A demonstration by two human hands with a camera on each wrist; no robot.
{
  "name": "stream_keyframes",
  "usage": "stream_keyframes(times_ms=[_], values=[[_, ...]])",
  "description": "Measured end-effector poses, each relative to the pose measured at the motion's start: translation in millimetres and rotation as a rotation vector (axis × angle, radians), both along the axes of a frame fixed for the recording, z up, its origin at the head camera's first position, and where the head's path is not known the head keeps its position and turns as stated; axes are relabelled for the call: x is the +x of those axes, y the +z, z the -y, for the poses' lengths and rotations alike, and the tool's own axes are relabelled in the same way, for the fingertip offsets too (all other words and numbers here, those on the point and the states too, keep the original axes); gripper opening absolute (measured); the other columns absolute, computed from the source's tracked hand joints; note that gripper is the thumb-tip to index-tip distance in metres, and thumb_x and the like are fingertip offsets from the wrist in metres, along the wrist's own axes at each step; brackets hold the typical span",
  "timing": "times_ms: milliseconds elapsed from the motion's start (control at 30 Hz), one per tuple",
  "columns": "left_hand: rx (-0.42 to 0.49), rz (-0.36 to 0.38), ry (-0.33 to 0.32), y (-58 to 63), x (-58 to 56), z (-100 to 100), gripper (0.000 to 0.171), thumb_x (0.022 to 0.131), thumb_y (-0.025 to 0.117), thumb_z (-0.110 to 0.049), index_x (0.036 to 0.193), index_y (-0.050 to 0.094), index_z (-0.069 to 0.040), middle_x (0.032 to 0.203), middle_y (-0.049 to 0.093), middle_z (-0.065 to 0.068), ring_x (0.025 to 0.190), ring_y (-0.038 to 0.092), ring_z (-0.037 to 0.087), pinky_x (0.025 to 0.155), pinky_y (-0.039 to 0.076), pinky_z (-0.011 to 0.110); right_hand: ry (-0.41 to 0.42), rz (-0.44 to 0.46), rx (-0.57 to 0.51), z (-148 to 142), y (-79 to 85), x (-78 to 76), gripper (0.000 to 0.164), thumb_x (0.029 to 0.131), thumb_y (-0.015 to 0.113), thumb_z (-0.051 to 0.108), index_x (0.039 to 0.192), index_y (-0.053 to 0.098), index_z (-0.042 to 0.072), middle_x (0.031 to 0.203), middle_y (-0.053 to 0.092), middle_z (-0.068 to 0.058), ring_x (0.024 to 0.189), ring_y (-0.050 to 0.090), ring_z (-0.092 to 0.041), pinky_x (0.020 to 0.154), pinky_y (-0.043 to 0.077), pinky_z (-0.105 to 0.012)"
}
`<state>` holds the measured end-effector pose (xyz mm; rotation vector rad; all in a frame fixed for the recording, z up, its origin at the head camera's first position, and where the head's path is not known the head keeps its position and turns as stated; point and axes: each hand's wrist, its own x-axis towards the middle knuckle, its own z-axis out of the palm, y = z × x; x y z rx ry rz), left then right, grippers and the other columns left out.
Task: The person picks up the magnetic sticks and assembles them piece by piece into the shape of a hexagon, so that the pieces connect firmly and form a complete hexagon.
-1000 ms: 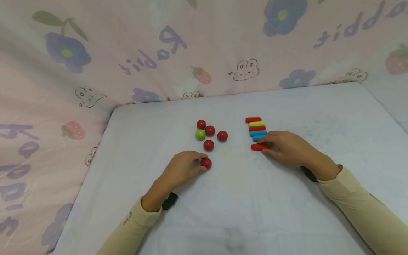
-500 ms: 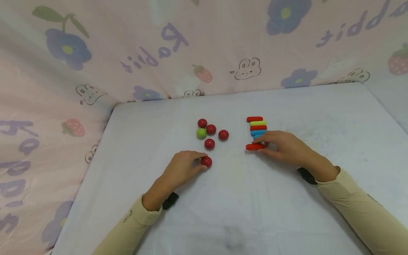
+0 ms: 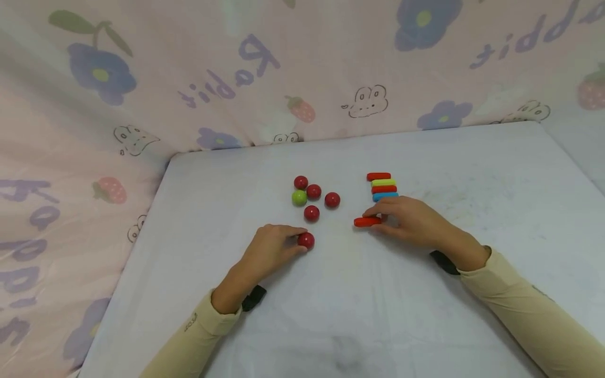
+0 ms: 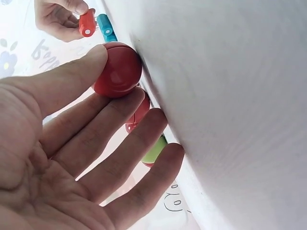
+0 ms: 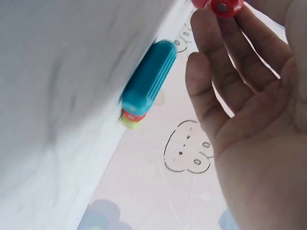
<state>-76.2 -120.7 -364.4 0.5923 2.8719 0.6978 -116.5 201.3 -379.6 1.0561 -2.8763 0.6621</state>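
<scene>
My left hand (image 3: 269, 249) pinches a shiny red ball (image 3: 306, 240) between thumb and fingertips at the middle of the table; the left wrist view shows a seam on this ball (image 4: 122, 67). With thumb and fingers my right hand (image 3: 413, 223) pinches a short red rod (image 3: 365, 222), whose round end (image 5: 226, 6) shows at the top of the right wrist view. A ribbed blue rod (image 5: 149, 76) lies on the table beyond that hand. Beyond the left hand sit several more red balls (image 3: 311, 213) and one green ball (image 3: 299, 198).
Behind the right hand, a red rod (image 3: 378, 176), a yellow rod (image 3: 383, 182), another red rod (image 3: 384, 189) and a blue rod (image 3: 385, 196) lie in a row. A printed curtain (image 3: 198, 63) hangs along the back and left of the white table (image 3: 227, 184).
My right hand has carried the red rod left, away from the row of rods and nearer to the balls. The left hand has stayed in place on its red ball.
</scene>
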Motion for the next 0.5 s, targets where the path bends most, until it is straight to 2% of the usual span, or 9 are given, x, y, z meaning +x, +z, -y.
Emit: stream_keyframes(times_ms=[267, 500], values=[[-0.011, 0.000, 0.003, -2.5, 1.0, -0.4, 0.037, 0.083, 0.082, -0.020, 0.119, 0.074, -0.014, 0.113, 0.076, 0.003, 0.107, 0.070, 0.018, 0.094, 0.056, 0.036, 0.037, -0.002, 0.002, 17.2, -1.2, 0.4, 0.030, 0.084, 0.080, 0.019, 0.113, 0.073, 0.022, 0.101, 0.070, 0.009, 0.094, 0.064, -0.008, 0.081, 0.057, -0.033], [-0.008, -0.014, -0.002, -3.3, 0.7, -0.3, 0.036, 0.082, 0.082, -0.020, 0.118, 0.075, -0.015, 0.112, 0.076, 0.002, 0.106, 0.070, 0.018, 0.093, 0.056, 0.035, 0.093, -0.046, -0.012, 32.1, 1.0, -0.9, 0.028, 0.084, 0.080, 0.022, 0.112, 0.074, 0.020, 0.099, 0.071, 0.009, 0.089, 0.064, -0.008, 0.080, 0.057, -0.031]])
